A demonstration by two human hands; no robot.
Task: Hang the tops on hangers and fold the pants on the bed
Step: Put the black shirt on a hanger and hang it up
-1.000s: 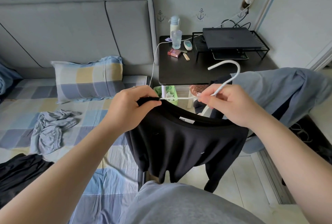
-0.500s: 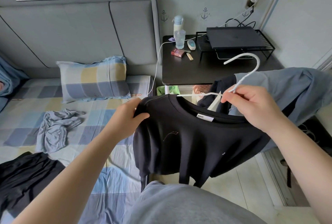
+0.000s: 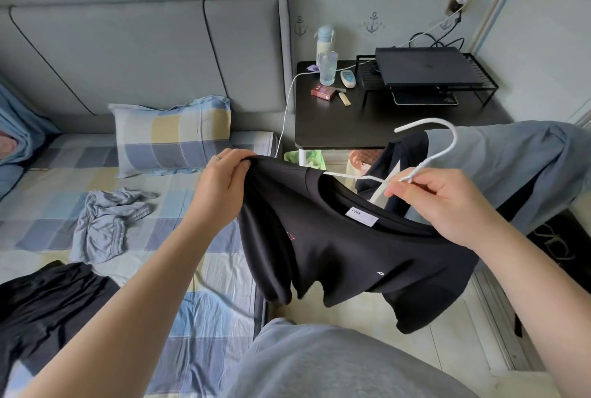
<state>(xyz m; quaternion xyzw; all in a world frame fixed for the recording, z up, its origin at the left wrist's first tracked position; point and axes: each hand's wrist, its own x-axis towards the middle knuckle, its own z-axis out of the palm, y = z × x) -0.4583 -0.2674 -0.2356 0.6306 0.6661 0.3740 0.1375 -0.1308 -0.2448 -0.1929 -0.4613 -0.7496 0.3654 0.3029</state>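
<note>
Bed [image 3: 64, 174] behind: your left grip [image 3: 220, 186] pinched black top [image 3: 335, 253] shoulder onto white hanger [image 3: 339, 175]; right grip [image 3: 447, 206] clasped hanger neck. Hanging step; next probably seat other shoulder.

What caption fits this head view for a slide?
Left hand grips black top; right hand holds its white hanger.

Left hand [image 3: 220, 190] has pulled the black top [image 3: 335, 253] leftward along the hanger [image 3: 453, 142].

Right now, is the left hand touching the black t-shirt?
Touching. Head view: the left hand pinches the black t-shirt at its shoulder between thumb and fingers; the right hand holds the white hanger.
</note>
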